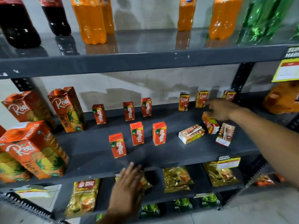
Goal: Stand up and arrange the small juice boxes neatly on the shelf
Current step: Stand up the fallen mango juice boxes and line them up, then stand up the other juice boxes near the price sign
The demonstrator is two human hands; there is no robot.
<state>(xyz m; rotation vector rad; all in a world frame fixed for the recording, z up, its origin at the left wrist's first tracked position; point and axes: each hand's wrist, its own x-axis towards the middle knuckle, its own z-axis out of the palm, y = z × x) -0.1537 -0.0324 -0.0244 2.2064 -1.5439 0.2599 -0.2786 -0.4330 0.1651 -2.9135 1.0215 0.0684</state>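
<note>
Several small red Maaza juice boxes (pixel 136 133) stand upright in loose rows on the middle shelf (pixel 161 160). Three small Real boxes (pixel 184 101) stand at the back right. Two more lie flat on their sides, one (pixel 191 134) at centre right and one (pixel 225 134) further right. My right hand (pixel 222 110) reaches in from the right, and its fingers close over the top of a tilted small juice box (pixel 211 126). My left hand (pixel 129 180) hovers in front of the shelf's front edge with its fingers spread and nothing in it.
Large Real pineapple cartons (pixel 32 151) fill the shelf's left end. Cola, orange and green soda bottles (pixel 90 21) stand on the shelf above. Yellow and gold pouches (pixel 177 178) hang below. A dark upright post (pixel 241 76) and price tags (pixel 286 71) are at the right.
</note>
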